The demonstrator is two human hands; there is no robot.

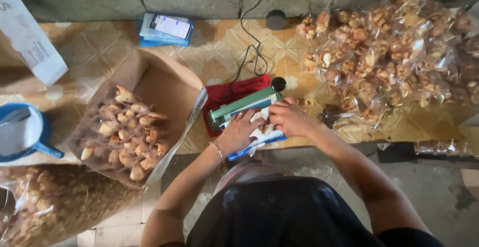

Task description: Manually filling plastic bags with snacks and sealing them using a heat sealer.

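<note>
I sit at a low yellow patterned table by a grey wall. My left hand and right hand pinch a small snack bag at the green sealer, near the table's edge. Filled bags crowd the right; a box sits left.

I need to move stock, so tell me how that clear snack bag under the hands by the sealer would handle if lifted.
The small snack bag under the left hand and right hand looks like thin film, so probably floppy and crinkly. Its puffy fried pieces suggest it is light for its size. Likely fragile: squeezing could crush them.
</note>
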